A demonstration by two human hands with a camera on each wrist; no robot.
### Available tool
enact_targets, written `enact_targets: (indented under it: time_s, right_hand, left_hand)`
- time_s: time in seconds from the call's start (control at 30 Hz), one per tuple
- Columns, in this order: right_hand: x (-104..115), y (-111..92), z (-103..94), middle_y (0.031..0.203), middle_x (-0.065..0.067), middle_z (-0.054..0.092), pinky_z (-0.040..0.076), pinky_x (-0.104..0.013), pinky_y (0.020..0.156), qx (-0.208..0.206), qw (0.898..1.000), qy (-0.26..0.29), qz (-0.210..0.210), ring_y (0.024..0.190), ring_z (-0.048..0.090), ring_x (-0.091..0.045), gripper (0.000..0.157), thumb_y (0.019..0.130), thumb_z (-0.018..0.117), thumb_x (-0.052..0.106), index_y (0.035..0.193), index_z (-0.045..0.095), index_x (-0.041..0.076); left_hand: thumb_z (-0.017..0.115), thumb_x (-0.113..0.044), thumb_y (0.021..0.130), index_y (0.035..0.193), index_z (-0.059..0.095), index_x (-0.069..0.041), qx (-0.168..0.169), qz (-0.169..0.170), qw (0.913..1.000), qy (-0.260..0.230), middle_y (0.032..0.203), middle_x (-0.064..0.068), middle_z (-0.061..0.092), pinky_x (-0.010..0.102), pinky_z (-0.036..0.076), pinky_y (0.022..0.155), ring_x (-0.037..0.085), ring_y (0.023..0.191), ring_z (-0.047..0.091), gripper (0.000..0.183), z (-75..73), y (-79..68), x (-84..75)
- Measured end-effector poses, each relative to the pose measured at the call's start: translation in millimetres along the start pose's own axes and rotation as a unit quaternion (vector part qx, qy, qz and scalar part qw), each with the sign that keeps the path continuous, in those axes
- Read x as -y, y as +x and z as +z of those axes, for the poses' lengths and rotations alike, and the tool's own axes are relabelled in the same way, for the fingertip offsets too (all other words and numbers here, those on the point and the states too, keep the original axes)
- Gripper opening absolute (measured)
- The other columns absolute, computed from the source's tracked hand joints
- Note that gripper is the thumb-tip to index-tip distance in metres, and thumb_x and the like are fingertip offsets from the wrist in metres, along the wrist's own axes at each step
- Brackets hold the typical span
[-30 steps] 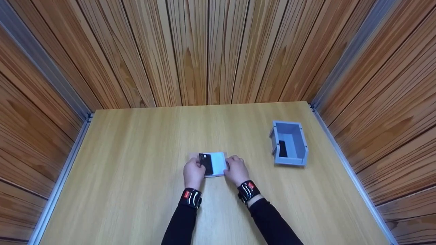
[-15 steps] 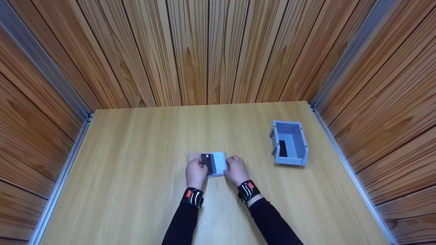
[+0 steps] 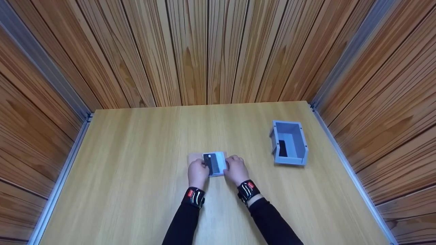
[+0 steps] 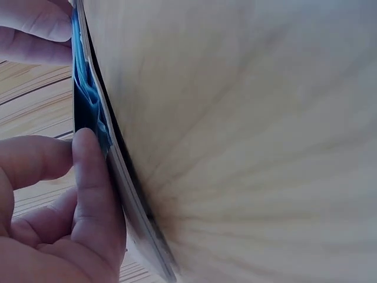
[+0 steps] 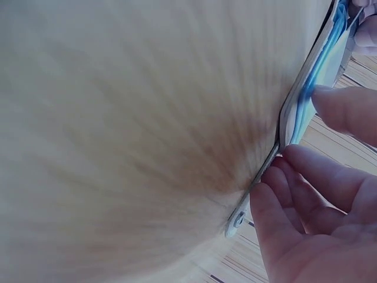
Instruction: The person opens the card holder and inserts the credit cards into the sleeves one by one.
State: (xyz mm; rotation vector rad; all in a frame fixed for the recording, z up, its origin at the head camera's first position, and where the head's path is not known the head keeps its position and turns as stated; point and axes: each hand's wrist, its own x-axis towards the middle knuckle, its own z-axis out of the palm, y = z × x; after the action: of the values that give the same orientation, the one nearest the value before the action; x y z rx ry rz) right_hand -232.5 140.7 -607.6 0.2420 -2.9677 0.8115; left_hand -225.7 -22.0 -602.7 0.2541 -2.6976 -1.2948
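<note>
A small card holder (image 3: 194,156) with a pale pinkish cover lies unfolded on the table, its light-blue sleeves (image 3: 221,161) in the middle. My left hand (image 3: 198,173) pinches a black card (image 3: 206,159) at its left edge. Much of that card shows greyed through the clear sleeve. My right hand (image 3: 236,169) holds the right side of the holder; in the right wrist view its thumb (image 5: 339,109) presses the blue sleeves and its fingers are at the cover's edge. The left wrist view shows the blue sleeves (image 4: 87,85) edge-on, with my left fingertips beside them.
A grey-blue plastic bin (image 3: 304,136) stands at the right of the wooden table (image 3: 136,146), with a flat black piece (image 3: 282,148) inside at the left. Wood-panelled walls (image 3: 218,51) and metal rails (image 3: 354,177) border the table.
My left hand has moved a little to the right with the black card, and more of the card is now under the clear sleeve. The right hand has stayed in place.
</note>
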Motion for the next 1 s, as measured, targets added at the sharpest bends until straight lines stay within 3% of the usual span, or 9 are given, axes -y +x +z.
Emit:
enact_targets:
  time_s: [0.4, 0.77, 1.0]
  right_hand:
    - [0.7, -1.4, -0.7, 0.117, -0.021, 0.060, 0.047, -0.048, 0.093, -0.005, 1.000, -0.001, -0.008, 0.107, 0.054, -0.040, 0.041, 0.078, 0.078, 0.007, 0.116, 0.066, -0.005]
    - [1.0, -0.9, -0.1, 0.116, -0.020, 0.060, 0.047, -0.047, 0.094, -0.007, 1.000, 0.001, -0.005, 0.106, 0.055, -0.039, 0.040, 0.078, 0.078, 0.007, 0.114, 0.067, -0.005]
    - [0.5, -1.0, 0.5, 0.113, -0.020, 0.061, 0.047, -0.047, 0.093, -0.012, 1.000, 0.001, -0.009, 0.104, 0.056, -0.039, 0.038, 0.077, 0.078, 0.006, 0.112, 0.068, -0.005]
  left_hand:
    - [0.065, 0.004, 0.079, 0.092, 0.070, 0.006, 0.019, -0.005, 0.9997, 0.011, 0.086, 0.015, 0.069, 0.045, 0.051, 0.079, 0.032, 0.084, 0.064, 0.014, 3.7, 1.1, -2.6]
    - [0.068, 0.001, 0.079, 0.091, 0.071, 0.002, 0.030, -0.009, 0.9989, 0.035, 0.085, 0.013, 0.066, 0.044, 0.050, 0.076, 0.030, 0.081, 0.061, 0.012, 5.5, 1.5, -4.2]
    - [0.070, 0.003, 0.077, 0.088, 0.071, 0.002, 0.033, 0.020, 0.9984, 0.043, 0.083, 0.013, 0.067, 0.044, 0.050, 0.076, 0.031, 0.079, 0.062, 0.012, 6.9, 2.0, -4.9]
